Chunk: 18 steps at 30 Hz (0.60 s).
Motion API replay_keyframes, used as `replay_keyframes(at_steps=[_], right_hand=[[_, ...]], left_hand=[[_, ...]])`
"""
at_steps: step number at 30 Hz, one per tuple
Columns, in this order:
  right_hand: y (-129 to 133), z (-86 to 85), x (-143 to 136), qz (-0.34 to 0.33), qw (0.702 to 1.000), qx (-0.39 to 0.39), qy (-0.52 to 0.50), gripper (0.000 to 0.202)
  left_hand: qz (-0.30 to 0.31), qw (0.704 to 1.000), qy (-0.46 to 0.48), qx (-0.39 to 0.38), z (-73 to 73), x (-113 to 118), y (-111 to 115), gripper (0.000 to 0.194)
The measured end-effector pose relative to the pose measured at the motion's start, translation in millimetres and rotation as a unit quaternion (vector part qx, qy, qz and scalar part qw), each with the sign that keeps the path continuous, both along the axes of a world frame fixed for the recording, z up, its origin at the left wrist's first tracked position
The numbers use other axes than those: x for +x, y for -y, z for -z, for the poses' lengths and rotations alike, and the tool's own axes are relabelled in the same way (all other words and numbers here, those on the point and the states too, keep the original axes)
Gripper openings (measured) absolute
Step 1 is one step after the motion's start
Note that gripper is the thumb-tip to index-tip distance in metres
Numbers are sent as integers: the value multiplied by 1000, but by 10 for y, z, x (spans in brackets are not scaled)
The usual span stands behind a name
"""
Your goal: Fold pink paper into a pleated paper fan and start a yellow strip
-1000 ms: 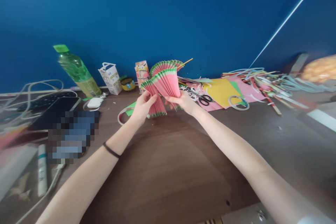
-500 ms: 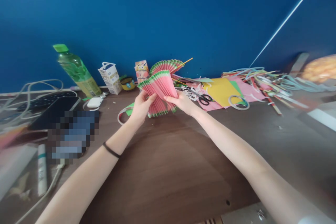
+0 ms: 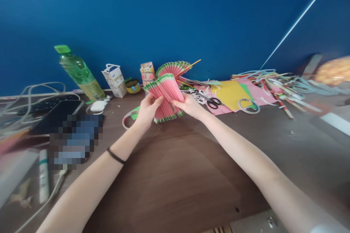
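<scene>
Between my two hands is a pleated paper fan (image 3: 166, 96), pink with green and white edges. My left hand (image 3: 149, 109) grips its left side, thumb on the front pleats. My right hand (image 3: 188, 105) pinches its right side, the thumb lying across the pink folds. The fingers behind the paper are hidden. Just beyond it stands a second round pleated fan (image 3: 173, 68) in the same colours, with a thin yellow stick (image 3: 193, 66) reaching out to the right. Scissors with black handles (image 3: 212, 102) lie right of my right hand.
Along the blue wall stand a green bottle (image 3: 80, 74), a white carton (image 3: 115, 82) and a yellow tape roll (image 3: 133, 86). Coloured paper (image 3: 231, 94), a white ring-shaped roll (image 3: 248, 111) and loose strips (image 3: 281, 87) lie right. A phone (image 3: 79, 140), cables and a marker (image 3: 43, 176) are left.
The top of the held fan has shifted slightly left as its pleats tilt a little. Both hands keep their grip in nearly the same place.
</scene>
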State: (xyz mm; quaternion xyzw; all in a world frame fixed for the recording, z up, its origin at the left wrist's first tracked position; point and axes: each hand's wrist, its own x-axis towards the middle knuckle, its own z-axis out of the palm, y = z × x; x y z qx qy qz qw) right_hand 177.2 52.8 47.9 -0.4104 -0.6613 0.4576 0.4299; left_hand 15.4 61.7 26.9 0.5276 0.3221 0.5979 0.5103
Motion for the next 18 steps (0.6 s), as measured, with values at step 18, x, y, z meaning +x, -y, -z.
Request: replay_keyframes(at_steps=[18], right_hand=[[-31,35,8,25,996,49,64,26]], left_hand=[[-45,998,-46,24,-22,19,30,33]])
